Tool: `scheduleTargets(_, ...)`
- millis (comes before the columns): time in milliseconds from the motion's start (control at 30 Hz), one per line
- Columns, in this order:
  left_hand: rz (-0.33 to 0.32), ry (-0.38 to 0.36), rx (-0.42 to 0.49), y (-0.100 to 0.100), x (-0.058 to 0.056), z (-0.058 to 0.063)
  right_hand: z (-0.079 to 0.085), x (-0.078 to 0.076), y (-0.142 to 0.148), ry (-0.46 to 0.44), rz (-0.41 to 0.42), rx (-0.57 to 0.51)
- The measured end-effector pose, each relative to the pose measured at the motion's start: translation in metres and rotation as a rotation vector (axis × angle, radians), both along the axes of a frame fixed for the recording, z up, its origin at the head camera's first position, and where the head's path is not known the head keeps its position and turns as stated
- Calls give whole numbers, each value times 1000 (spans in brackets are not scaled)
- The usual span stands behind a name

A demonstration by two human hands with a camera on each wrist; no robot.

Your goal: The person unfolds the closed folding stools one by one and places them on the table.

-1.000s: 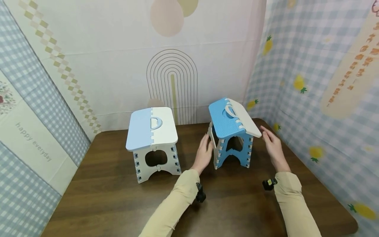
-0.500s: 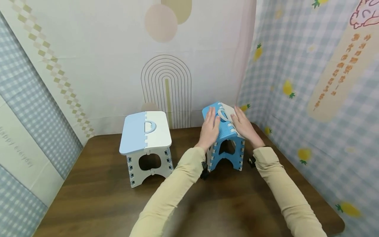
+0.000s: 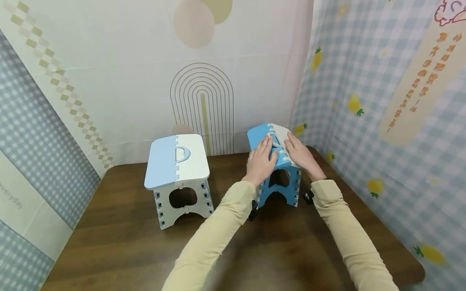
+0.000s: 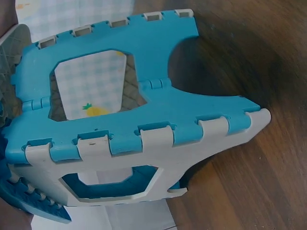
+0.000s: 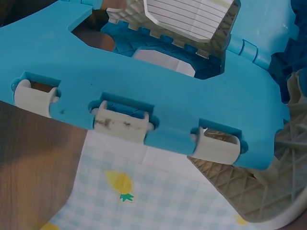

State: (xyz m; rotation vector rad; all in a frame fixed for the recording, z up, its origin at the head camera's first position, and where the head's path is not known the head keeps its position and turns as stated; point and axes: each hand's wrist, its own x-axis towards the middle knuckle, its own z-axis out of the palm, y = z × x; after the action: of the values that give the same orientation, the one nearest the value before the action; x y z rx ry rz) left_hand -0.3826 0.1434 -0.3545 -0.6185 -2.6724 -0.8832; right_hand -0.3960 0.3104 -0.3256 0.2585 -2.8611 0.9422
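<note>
A blue and white folding step stool [image 3: 256, 135] stands at the right of the table, its two top panels sloping from a raised middle seam. My left hand [image 3: 260, 162] lies flat on the blue panel, its fingertips by the carrying handle. On the white panel [image 3: 279, 131] my right hand [image 3: 301, 154] rests with straight fingers. In the left wrist view, the blue end frame [image 4: 115, 120] and white hinged side [image 4: 158, 153] are unfolded. The right wrist view shows the same blue frame [image 5: 153, 96] and the white panel's ribbed underside [image 5: 268, 187].
A second folding stool [image 3: 162, 161], light blue and white, stands to the left with its top flat. Both are on a brown wooden table [image 3: 120, 242]. Cloth backdrops rise behind the table and on its right side, close to the right stool.
Both hands have come up from beside the blue and white stool onto its top panels. In the last half second, the left hand has shifted slightly right, toward the handle.
</note>
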Motion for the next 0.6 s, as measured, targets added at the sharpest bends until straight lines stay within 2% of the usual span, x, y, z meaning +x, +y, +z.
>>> scheduleTargets(267,5,-2,-6,0,0,-2,1,4,0,-4,3,-35)
scheduleTargets(600,14,-17,-20,-1,2,-2,7,4,-1,-80,49,43)
